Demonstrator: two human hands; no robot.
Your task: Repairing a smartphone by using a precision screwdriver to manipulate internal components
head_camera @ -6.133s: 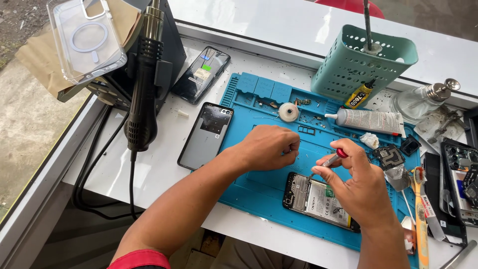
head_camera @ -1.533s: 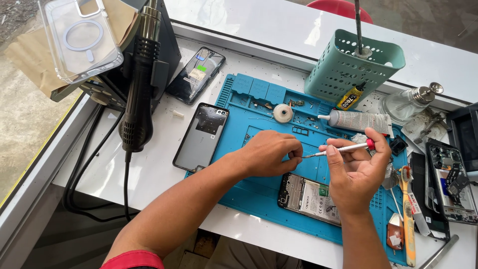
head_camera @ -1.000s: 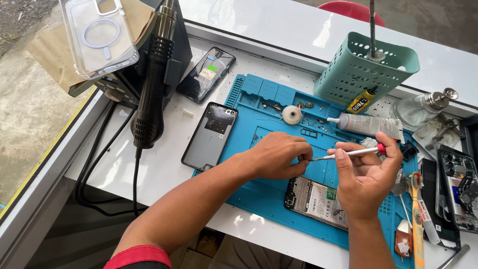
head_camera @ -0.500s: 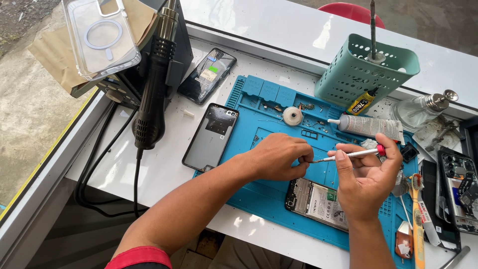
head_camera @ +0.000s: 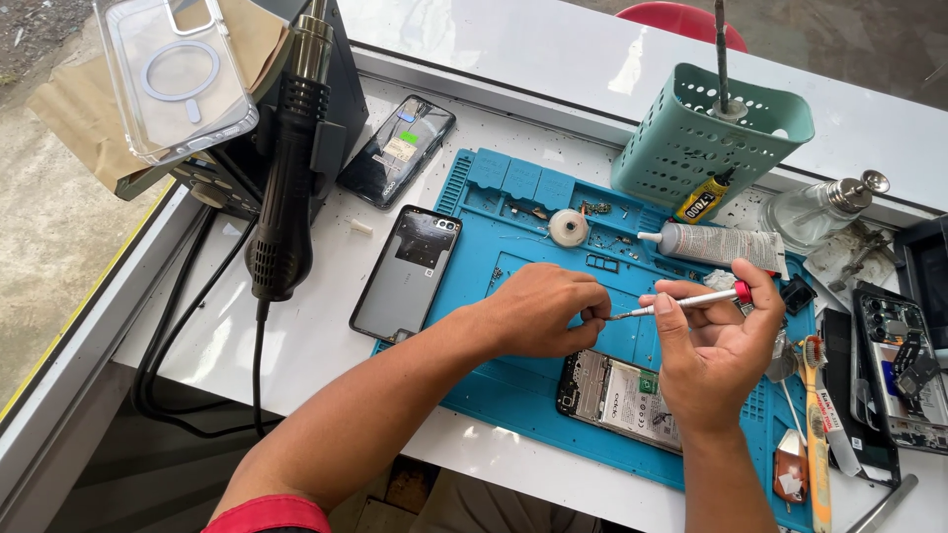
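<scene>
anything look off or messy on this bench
The opened phone lies on the blue mat with its insides bare, its back cover set apart half off the mat's left edge. Small specks dot the white table.

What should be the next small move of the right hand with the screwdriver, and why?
Probably bring the tip down onto the small part pinched in the left hand. The right hand holds the thin screwdriver almost level, with its tip right at the left fingers, above the blue mat. What is pinched is too small to tell.
</scene>
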